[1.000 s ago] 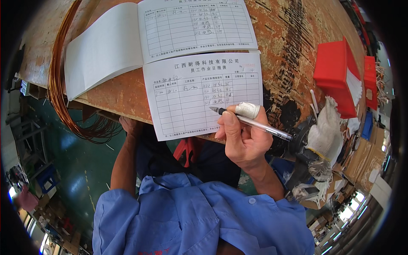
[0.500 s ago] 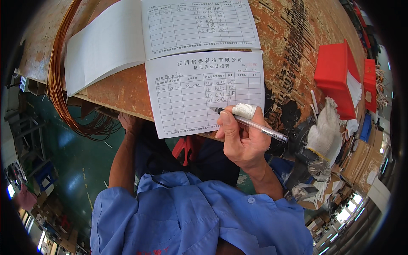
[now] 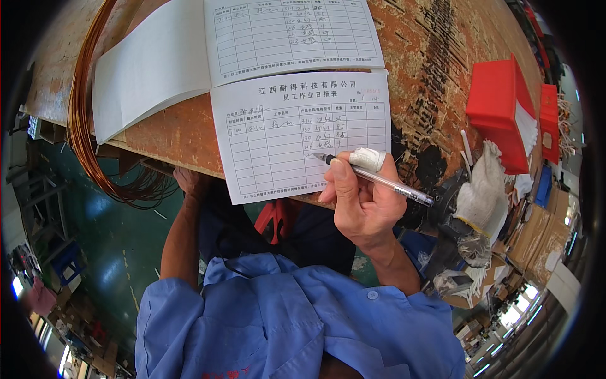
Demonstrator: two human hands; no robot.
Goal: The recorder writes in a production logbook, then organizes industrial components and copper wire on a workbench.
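My right hand [image 3: 369, 205] pinches a clear-barrelled pen [image 3: 401, 188] with a dark grip. White wrapping covers part of its index finger. The pen's tip rests on a printed form sheet [image 3: 271, 167], in a row below several handwritten lines. Above that sheet lies a second filled form [image 3: 259, 47], and a blank white page [image 3: 151, 72] is folded over to the left. My left hand [image 3: 188, 182] is down at the table's front edge, left of the form; its fingers are mostly hidden there, so I cannot see whether they grip anything.
A coil of copper-coloured wire [image 3: 81, 95] hangs over the table's [image 3: 416, 57] left front edge. On the right stand a red bin [image 3: 489, 104] and a pale work glove [image 3: 478, 199]. Cardboard boxes [image 3: 536, 243] sit beyond, and a red stool [image 3: 271, 220] shows below the table.
New pen marks stand in the row under the last written line. My right hand and the pen tip have shifted very slightly. The form sits a little further left; my left hand stays at the edge.
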